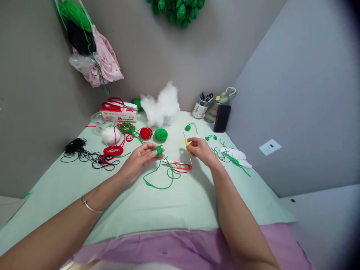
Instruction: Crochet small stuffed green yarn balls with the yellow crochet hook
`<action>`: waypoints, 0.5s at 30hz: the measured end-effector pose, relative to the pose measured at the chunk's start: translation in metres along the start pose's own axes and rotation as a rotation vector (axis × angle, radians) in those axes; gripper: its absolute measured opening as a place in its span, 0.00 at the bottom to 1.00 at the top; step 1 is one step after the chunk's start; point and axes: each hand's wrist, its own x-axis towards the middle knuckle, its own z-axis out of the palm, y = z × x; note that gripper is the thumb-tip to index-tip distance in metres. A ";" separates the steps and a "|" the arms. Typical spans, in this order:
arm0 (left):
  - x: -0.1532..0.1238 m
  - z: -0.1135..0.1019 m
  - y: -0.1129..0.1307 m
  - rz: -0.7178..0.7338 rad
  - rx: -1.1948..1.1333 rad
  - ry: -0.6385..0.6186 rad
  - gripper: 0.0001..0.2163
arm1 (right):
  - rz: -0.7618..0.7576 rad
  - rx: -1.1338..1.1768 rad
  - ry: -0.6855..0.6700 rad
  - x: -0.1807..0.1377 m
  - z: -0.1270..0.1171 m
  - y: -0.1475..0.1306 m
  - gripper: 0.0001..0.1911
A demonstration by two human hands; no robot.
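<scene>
My left hand (pixel 140 159) is closed round a small green crocheted piece (pixel 159 150), held just above the pale green table cloth (pixel 157 206). A green yarn strand (pixel 157 180) trails from it in a loop over the cloth. My right hand (pixel 201 150) pinches a crochet hook with a yellow handle (pixel 186 142), its tip pointing up. Red thread snips (pixel 180 165) lie on the cloth between the two hands.
Behind the hands lie a red yarn ball (pixel 146 133), a green yarn ball (pixel 161 134), white stuffing (pixel 161 105), a box (pixel 119 112), tangled black and red cord (pixel 90 153), a jar of tools (pixel 200 108), a bottle (pixel 218 107) and a phone (pixel 222 118).
</scene>
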 end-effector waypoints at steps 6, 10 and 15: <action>-0.002 0.003 0.002 -0.033 -0.080 -0.011 0.14 | -0.130 0.481 -0.057 -0.021 0.005 -0.033 0.13; -0.003 0.004 0.001 -0.037 -0.110 -0.010 0.14 | -0.166 0.798 -0.070 -0.029 0.010 -0.040 0.10; -0.003 0.004 0.000 -0.037 -0.136 -0.016 0.14 | -0.187 0.827 -0.055 -0.032 0.009 -0.041 0.08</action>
